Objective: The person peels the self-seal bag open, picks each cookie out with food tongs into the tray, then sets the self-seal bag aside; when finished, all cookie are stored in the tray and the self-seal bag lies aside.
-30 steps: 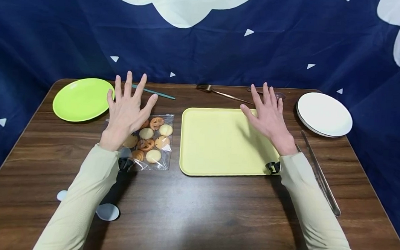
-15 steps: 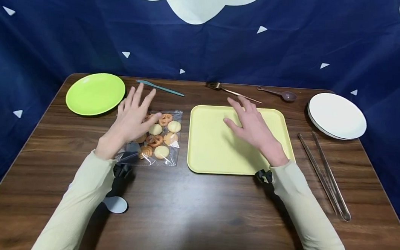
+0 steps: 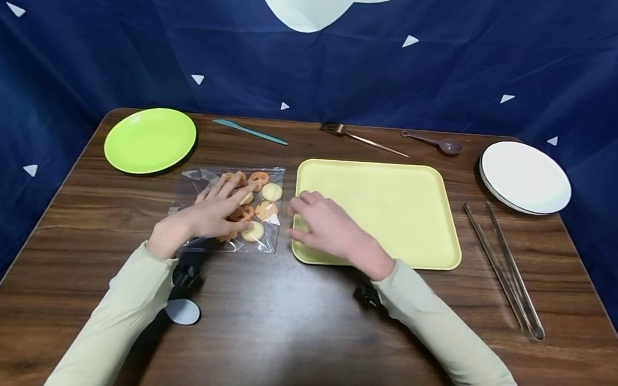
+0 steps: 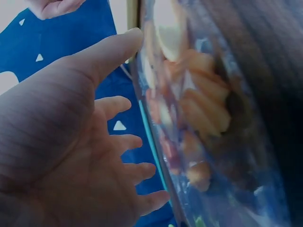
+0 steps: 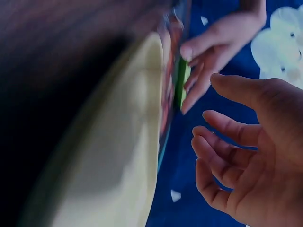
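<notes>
Right, nearest you on the brown wood-grain table [image 3: 290, 355] lies a pale, oval-bowled spoon [image 3: 183, 312], its handle hidden by your left sleeve. Off to your right, the long silver metal tongs [image 3: 516, 274] lie with their arms apart.

Further out are your hands, both without a hold on anything. Your left hand [image 3: 210, 216] is spread loosely, palm down, over the flat, clear plastic bag of assorted round and pretzel-shaped biscuits [image 3: 266, 209]; whether a fingertip brushes the film, you can't tell from here. Your right hand [image 3: 328, 226] is half open, fingers gently bent and thumb apart, above the left side of the rectangular pale yellow tray [image 3: 381, 214]. The bag lies flat just beside that tray, on its left.

This looks like the approach to the bag, with no grip made. From here, a good next move would be to lower your left fingers to the film and bring your right hand across to the bag's near right corner, then pinch the plastic rather than press on the biscuits, which could crack.

Beyond, keep clear of the round lime-green plate [image 3: 150, 141] at left and the round white plates [image 3: 527, 176], apparently stacked, at right. Along the far edge lie a teal knife [image 3: 251, 132], a copper-coloured metal fork [image 3: 366, 141] and a brownish-purple measuring spoon [image 3: 449, 146].
</notes>
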Motion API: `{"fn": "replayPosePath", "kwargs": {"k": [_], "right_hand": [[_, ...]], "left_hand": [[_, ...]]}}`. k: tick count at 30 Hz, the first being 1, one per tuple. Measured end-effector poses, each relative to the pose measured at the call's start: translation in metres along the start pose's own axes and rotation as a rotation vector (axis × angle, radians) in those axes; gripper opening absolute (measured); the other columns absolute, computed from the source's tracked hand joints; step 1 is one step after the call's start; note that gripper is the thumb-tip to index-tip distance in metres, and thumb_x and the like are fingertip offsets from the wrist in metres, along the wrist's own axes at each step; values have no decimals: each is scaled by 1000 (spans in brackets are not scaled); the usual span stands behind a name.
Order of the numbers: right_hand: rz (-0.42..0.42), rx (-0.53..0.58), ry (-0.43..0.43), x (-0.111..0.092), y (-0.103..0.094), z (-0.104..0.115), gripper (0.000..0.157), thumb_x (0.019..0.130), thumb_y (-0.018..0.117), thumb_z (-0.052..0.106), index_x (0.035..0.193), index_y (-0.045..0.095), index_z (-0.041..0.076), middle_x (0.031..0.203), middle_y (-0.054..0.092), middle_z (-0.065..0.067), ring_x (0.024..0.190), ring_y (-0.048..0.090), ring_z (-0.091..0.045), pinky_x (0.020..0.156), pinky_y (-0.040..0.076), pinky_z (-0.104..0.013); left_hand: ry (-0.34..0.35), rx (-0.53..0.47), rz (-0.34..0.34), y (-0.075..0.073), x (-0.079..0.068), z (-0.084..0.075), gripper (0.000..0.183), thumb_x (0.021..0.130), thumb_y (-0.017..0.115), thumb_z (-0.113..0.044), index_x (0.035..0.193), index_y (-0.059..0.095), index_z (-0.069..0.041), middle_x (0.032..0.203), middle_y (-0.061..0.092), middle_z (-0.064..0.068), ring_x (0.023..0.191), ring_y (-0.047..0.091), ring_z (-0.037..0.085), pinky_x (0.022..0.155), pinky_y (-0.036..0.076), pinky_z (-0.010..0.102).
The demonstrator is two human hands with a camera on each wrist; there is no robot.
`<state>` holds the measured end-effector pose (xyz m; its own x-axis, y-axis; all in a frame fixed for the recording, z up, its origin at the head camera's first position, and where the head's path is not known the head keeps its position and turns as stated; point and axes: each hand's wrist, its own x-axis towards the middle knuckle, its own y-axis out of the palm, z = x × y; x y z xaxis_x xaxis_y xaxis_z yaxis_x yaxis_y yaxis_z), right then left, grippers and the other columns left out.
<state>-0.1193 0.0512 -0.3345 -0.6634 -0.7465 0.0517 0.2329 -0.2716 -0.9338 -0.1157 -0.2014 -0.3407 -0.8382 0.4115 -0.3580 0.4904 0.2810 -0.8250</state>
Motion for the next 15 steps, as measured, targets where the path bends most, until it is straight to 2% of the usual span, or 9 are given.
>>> {"fn": "replayPosePath", "kwargs": {"k": [6,12,15], "right_hand": [[102,-110,-32,14,15,18,28,84,69,37,94,58,13,94,54,0,89,52,-18,71,43,-33],[202,-199,-60,27,26,29,35,82,70,46,94,60,15,97,54,-1,90,52,-18,72,44,-34],[239,-225,-56,30,29,31,35,81,70,46,93,61,15,101,55,-3,92,53,-21,74,45,-35]], "left_hand": [[-33,39,47,4,6,3,81,93,56,-42,151,8,-14,154,-11,19,136,-18,42,101,-4,66],[-77,41,132,4,6,1,83,92,55,-47,152,6,-18,153,-19,16,135,-21,43,97,-2,71],[-84,44,150,5,7,2,83,92,54,-48,152,5,-19,153,-20,16,135,-21,43,97,0,72]]}}
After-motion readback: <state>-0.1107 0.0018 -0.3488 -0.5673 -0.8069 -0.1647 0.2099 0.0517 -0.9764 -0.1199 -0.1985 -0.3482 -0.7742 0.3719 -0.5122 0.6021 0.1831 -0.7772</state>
